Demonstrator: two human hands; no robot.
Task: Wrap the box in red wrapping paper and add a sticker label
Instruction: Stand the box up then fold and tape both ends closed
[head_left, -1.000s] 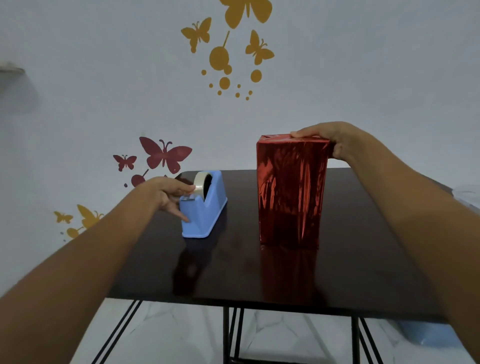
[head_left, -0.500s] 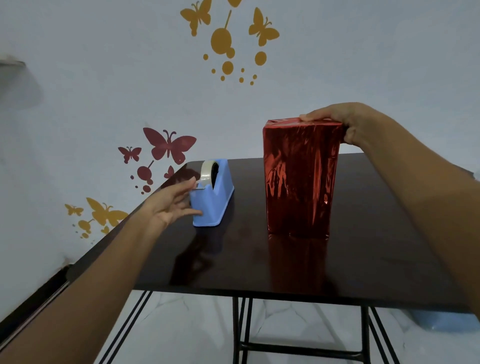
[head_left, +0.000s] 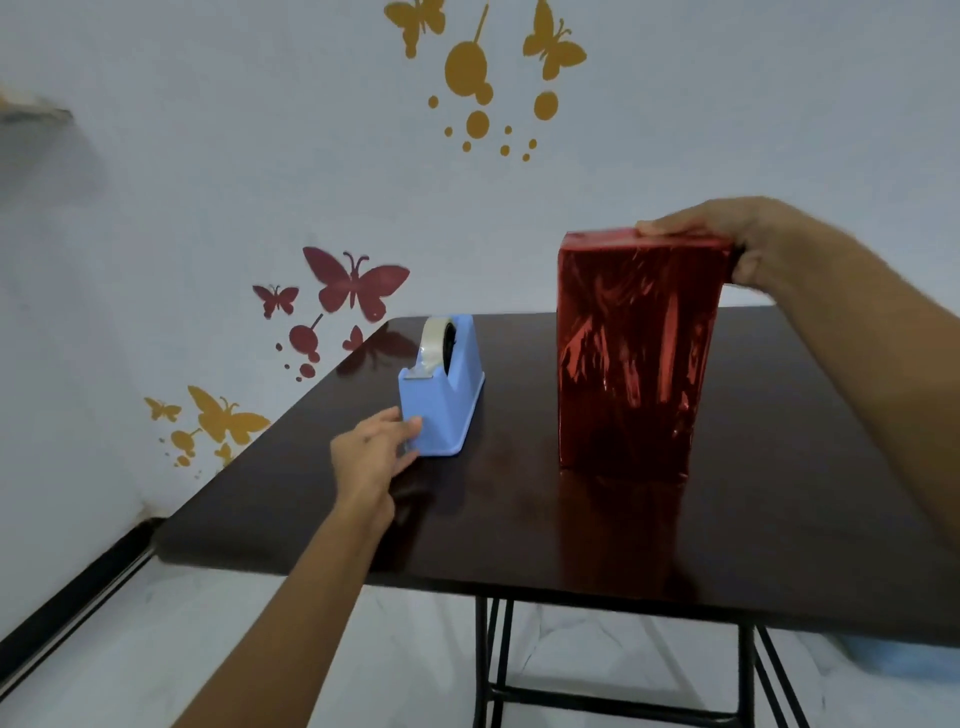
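The box (head_left: 631, 358), wrapped in shiny red paper, stands upright on the dark table (head_left: 519, 519), right of centre. My right hand (head_left: 727, 239) grips its top right corner, with fingers laid across the top and the thumb on the right side. A blue tape dispenser (head_left: 441, 395) with a roll of clear tape sits to the left of the box. My left hand (head_left: 374, 452) is at the dispenser's near end, below the cutter. Its thumb and fingers are pinched together on what looks like a strip of clear tape, though blur makes the strip hard to make out.
The table's near edge (head_left: 571, 587) and left edge border open floor. Black metal legs (head_left: 488, 665) show beneath. A pale wall with butterfly stickers (head_left: 358, 283) is behind. Something light blue (head_left: 904, 660) lies on the floor at the lower right.
My left hand has left the tape roll and dropped down and back to the dispenser's near end. My right hand stays on the box top. The camera has shifted its view.
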